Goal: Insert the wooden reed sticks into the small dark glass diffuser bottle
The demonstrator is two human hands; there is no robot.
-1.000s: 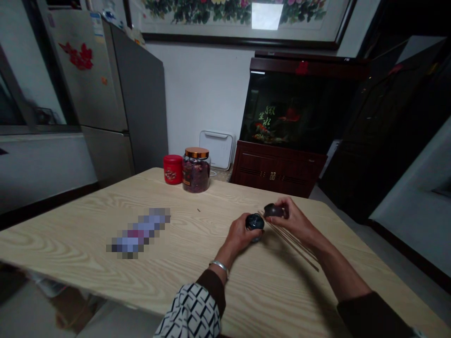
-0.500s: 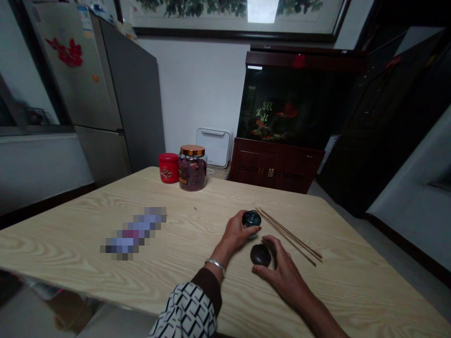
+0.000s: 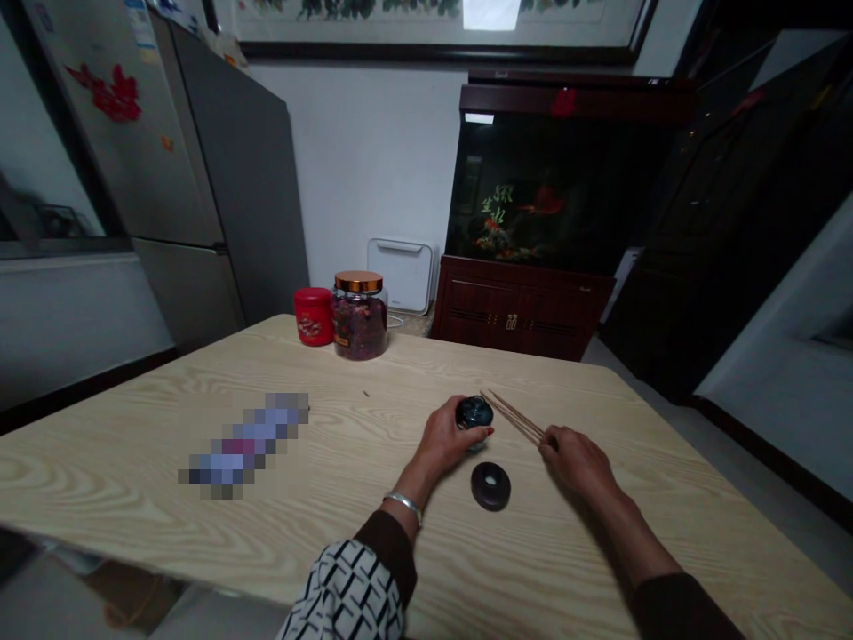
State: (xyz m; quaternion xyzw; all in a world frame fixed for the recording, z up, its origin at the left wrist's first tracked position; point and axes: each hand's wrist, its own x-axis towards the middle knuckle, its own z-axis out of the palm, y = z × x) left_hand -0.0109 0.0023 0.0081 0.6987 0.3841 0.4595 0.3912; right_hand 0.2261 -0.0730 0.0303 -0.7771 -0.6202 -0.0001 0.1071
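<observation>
A small, round, dark glazed pot (image 3: 474, 412) is clasped by the curled fingers of the left hand (image 3: 445, 439); the right hand (image 3: 577, 460) is held loosely open, nothing gripped, its fingertips (image 3: 543, 441) meeting the ends of thin wooden sticks (image 3: 513, 418); a dark disc with a pale centre (image 3: 490, 486) lies flat between the hands on the ash-grained table (image 3: 133, 462); a glass jar of dried rosebuds (image 3: 360, 324) and a red tin (image 3: 313, 316) are set near the far edge; a pixel-blurred object (image 3: 243, 446) is lying to the left.
</observation>
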